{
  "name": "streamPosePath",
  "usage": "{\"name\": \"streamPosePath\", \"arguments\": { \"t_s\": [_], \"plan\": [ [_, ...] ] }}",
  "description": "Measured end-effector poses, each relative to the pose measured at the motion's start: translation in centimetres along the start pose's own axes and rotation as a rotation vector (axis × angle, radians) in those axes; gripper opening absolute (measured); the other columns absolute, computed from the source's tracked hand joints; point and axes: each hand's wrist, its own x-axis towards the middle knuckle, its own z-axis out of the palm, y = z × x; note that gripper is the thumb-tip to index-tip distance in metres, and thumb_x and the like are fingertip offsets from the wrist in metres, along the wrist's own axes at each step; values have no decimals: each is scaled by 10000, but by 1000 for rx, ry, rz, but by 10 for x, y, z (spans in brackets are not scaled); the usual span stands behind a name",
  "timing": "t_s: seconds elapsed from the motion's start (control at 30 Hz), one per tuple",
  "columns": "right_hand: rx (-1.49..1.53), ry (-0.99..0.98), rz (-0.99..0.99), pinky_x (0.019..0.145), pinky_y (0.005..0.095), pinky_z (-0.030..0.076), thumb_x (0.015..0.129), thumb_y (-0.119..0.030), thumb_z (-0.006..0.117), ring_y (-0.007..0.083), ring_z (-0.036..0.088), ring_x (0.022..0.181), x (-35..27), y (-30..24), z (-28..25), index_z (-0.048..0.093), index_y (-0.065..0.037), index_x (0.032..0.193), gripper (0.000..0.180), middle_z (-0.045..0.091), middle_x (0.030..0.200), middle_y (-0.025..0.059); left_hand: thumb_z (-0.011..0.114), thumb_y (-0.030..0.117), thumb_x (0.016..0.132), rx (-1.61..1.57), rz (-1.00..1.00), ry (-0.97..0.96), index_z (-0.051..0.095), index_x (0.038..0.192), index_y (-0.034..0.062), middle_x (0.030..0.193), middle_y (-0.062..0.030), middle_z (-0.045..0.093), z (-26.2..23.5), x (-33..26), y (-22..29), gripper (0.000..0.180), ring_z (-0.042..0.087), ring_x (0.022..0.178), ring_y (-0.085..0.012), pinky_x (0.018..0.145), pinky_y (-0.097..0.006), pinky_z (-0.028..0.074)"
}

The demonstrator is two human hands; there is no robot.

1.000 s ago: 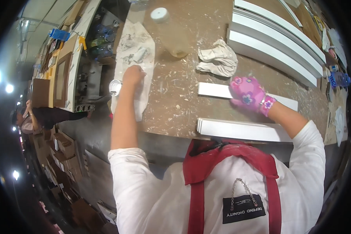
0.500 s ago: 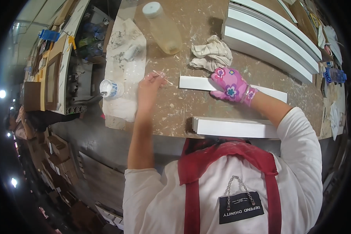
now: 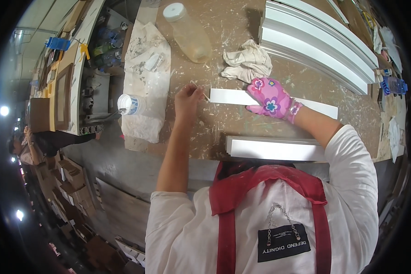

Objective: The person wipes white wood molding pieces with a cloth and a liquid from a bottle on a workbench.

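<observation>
Bench: paint-flecked brown wooden worktop (image 3: 223, 132), stained white cloth (image 3: 146, 77) draped over its left edge.
Left hand (image 3: 187, 98): bare, pinching a thin stick (image 3: 201, 91).
Right hand (image 3: 270, 98): pink flowered glove, fingers spread flat on a white flat strip (image 3: 228, 96).
Room: cluttered workshop, cardboard boxes (image 3: 71, 182) below.

Left hand (image 3: 188, 97) bare, forearm extended forward, fingertips pinched together. Right hand (image 3: 270, 97) in pink flowered glove, palm down, fingers spread flat, elbow bent, wrist angled inward.

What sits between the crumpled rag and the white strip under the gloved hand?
In the head view, only bare, paint-spattered tabletop lies between the crumpled rag and the white strip. The right hand presses on that strip just below the rag.
</observation>
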Motion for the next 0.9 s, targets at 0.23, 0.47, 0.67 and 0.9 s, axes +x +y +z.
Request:
{"name": "streamPosePath", "arguments": {
  "t_s": [0.23, 0.47, 0.67, 0.9],
  "plan": [
    [-20, 17, 2, 779, 425, 468, 800, -409, 623, 306, 568, 872, -1, 1, 2, 558, -32, 948, 410, 546, 929, 137, 630, 27, 858, 239, -9, 1, 614, 811, -4, 693, -11, 576, 9, -4, 11, 59, 500, 627, -74, 588, -205, 387],
    [24, -4, 1, 750, 425, 471, 800, -408, 633, 312, 569, 838, -1, 1, -3, 536, -34, 902, 399, 544, 898, 144, 630, -1, 853, 28, -89, 30, 605, 860, 0, 698, -15, 589, 10, -3, 9, 26, 519, 604, -72, 555, -194, 391],
    [64, -41, 45, 733, 425, 479, 788, -396, 647, 310, 576, 815, 2, -3, -9, 542, -40, 862, 379, 547, 869, 147, 644, 16, 844, 119, -73, 28, 623, 917, -31, 712, -26, 615, 12, -5, 16, 89, 531, 609, -61, 533, -188, 395],
    [114, -2, 49, 753, 426, 477, 779, -421, 656, 316, 574, 821, -2, -1, -8, 565, -42, 880, 403, 558, 863, 139, 636, 24, 861, 126, -75, 46, 613, 864, 5, 685, -2, 591, 14, -6, 14, 30, 516, 573, -56, 521, -183, 380]
  ]
}}
